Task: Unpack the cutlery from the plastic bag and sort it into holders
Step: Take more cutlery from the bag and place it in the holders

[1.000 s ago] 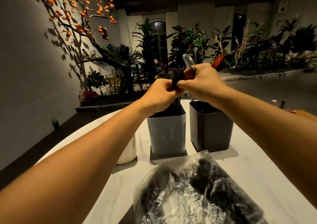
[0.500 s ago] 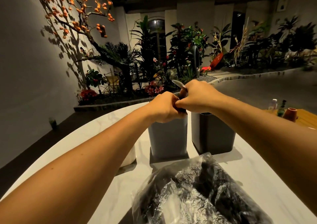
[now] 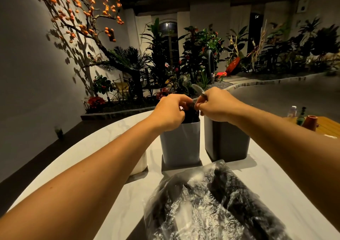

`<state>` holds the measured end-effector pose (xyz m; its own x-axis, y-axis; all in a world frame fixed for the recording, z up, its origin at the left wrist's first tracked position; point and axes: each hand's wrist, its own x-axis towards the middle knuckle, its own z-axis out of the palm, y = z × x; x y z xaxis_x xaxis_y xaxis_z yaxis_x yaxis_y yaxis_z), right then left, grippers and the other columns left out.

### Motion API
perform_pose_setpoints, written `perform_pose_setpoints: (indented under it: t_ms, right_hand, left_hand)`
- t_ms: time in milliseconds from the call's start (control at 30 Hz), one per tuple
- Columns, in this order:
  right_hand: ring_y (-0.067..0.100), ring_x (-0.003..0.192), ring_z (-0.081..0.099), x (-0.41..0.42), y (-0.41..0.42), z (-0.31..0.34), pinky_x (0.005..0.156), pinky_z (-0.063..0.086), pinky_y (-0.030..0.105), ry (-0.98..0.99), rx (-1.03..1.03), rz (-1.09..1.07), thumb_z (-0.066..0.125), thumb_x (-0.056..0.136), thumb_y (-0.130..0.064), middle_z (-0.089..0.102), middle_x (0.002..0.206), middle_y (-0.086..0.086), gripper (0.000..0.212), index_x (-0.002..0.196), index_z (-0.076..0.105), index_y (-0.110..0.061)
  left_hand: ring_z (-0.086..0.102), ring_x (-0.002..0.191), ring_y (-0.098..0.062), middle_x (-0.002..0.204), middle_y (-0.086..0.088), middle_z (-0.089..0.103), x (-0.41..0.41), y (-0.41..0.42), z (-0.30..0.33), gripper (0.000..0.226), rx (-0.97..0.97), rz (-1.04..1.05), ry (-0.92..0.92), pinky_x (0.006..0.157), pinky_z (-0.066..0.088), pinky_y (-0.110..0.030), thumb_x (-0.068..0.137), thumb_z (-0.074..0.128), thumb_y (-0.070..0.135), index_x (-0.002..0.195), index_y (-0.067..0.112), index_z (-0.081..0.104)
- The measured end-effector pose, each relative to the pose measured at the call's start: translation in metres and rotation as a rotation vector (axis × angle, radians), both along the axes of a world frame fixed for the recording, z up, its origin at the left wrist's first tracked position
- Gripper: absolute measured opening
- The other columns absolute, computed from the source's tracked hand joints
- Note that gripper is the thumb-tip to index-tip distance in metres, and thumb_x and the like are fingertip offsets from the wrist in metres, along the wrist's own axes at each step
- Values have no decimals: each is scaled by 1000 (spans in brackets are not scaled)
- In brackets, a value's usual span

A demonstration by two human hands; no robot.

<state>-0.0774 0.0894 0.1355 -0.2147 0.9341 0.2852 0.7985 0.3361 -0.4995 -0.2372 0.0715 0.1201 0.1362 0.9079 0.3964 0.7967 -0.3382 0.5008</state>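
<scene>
Two square holders stand side by side on the white table: a light grey holder and, to its right, a dark grey holder. My left hand hovers over the light holder's mouth, fingers curled round dark cutlery handles that stick up from it. My right hand pinches a silvery utensil whose tip points up and left, and also touches the dark handles. The clear plastic bag with dark cutlery inside lies near me.
A white cylinder stands left of the light holder, mostly behind my left forearm. Far right, small bottles and a terracotta cup sit on a wooden surface. Plants and a wall lie beyond the table.
Both hands have come down from well above the holders to the light holder's mouth, lowering the bundle of dark handles into it. The camera view has tilted slightly.
</scene>
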Motion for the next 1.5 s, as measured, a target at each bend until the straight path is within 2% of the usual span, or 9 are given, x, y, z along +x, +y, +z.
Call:
perform_pose_setpoints:
  t_ms: [133, 267, 367, 467, 533, 667, 833, 1300, 1500]
  right_hand:
    - [24, 64, 57, 1, -7, -2, 57, 53, 37, 32, -116, 30, 52, 96, -17, 66, 82, 14, 18, 95, 68, -9]
    - [19, 54, 40, 1, -13, -2, 45, 34, 27, 206, -176, 82, 47, 99, -19, 54, 78, 15, 26, 99, 68, -4]
    - [16, 53, 34, 0, -23, -1, 46, 28, 26, 366, -204, 139, 39, 106, -27, 51, 81, 13, 40, 101, 68, 0]
    - [16, 60, 44, -3, -38, -1, 52, 35, 26, 526, -228, 192, 32, 108, -36, 57, 85, 12, 51, 99, 68, -1]
    - [17, 81, 57, -4, -45, 0, 67, 44, 29, 603, -215, 195, 30, 108, -37, 65, 94, 12, 52, 93, 71, -7]
    - [19, 120, 55, -2, -60, 2, 107, 39, 44, 659, -232, 198, 29, 107, -41, 68, 120, 3, 51, 94, 74, -20]
    - [23, 110, 62, 10, -97, 2, 99, 48, 38, 698, -347, 266, 30, 106, -45, 69, 112, 8, 47, 106, 70, -20]
    - [32, 113, 64, 38, -124, 1, 103, 46, 49, 521, -347, 346, 49, 92, -59, 69, 114, 18, 60, 114, 64, -6]
    - [20, 83, 58, 50, -119, 6, 68, 46, 28, 643, -129, 266, 64, 93, -29, 70, 96, 13, 20, 101, 69, -11]
  left_hand:
    - [59, 108, -28, 123, -4, 65, -3, -4, -2, 60, -37, 53, 303, 93, 54, -45, 90, 53, -3, 136, 35, 60]
    - [39, 123, -29, 139, -6, 43, -6, -5, -6, 71, -22, 121, 433, 107, 37, -41, 91, 55, 7, 154, 32, 33]
    - [42, 120, -27, 130, -8, 46, 0, -14, -1, 68, 65, 134, 259, 104, 39, -40, 88, 54, 4, 151, 21, 36]
    - [55, 105, -27, 112, -6, 59, 8, -27, 3, 37, 8, 121, 52, 94, 48, -45, 90, 51, 8, 126, 15, 53]
    - [62, 94, -26, 100, -6, 66, 13, -41, 6, 16, -59, 126, -81, 85, 54, -47, 92, 49, 12, 105, 16, 59]
    - [68, 87, -19, 93, -6, 75, 23, -68, 13, 23, -308, -75, -328, 79, 52, -32, 94, 49, 8, 91, 9, 72]
    - [71, 104, -27, 112, -14, 73, 29, -98, 13, 18, -386, -297, -531, 98, 54, -40, 98, 58, 5, 105, 15, 70]
    - [73, 78, -13, 86, -2, 75, 44, -131, 6, 15, -323, -343, -763, 64, 59, -25, 99, 57, 8, 99, 17, 69]
    - [71, 73, -17, 83, -6, 73, 45, -115, 3, 2, -239, -255, -767, 64, 57, -27, 92, 69, 11, 92, 10, 70]
